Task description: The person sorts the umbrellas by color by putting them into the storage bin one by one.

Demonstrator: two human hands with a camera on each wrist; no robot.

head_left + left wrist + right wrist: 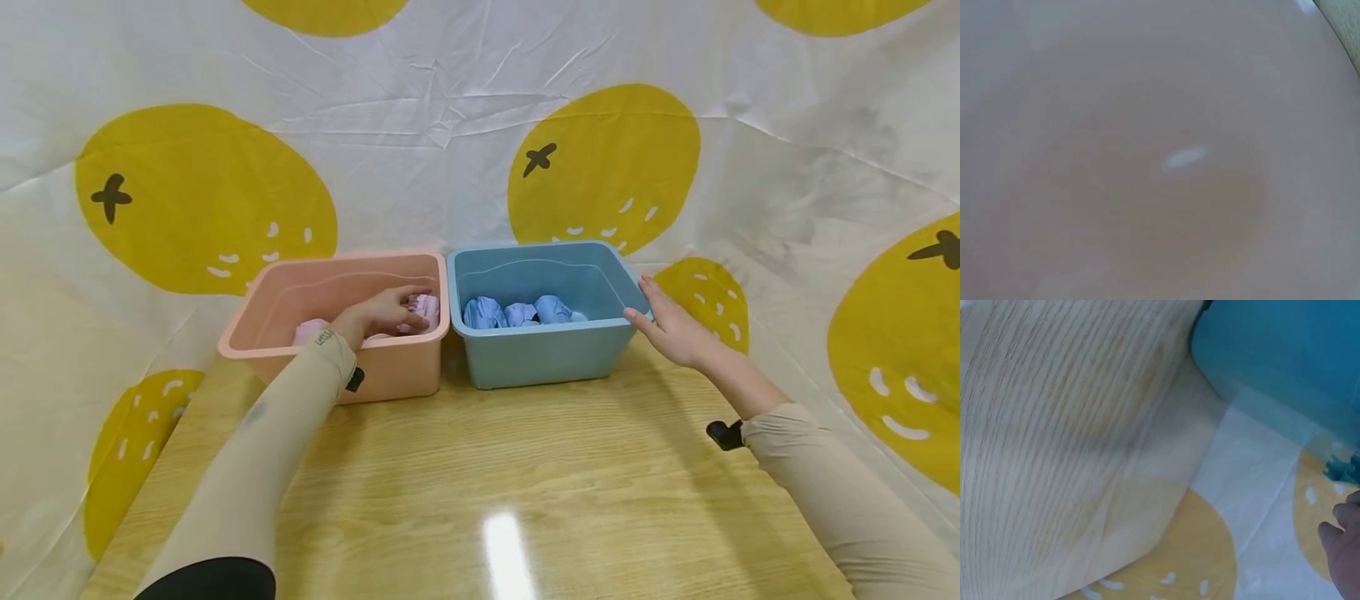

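My left hand [386, 311] reaches inside the pink bin [390, 367], thumb and fingers around a light pink rolled cloth bundle [426, 310] at its right end. Another pink bundle [309, 331] lies at the bin's left, partly behind the front rim. On the right, my right hand [675, 327] rests against the right rim of the blue bin [543, 358], fingers extended. Inside that bin, a blue cloth bundle [483, 313], a lavender one [521, 314] and another blue one [553, 309] lie along the front. The left wrist view shows only a blurred pale pink surface.
Both bins stand side by side at the back of a wooden table [465, 467]. Behind them hangs a white cloth [405, 192] printed with yellow fruit, which also runs down both sides of the table.
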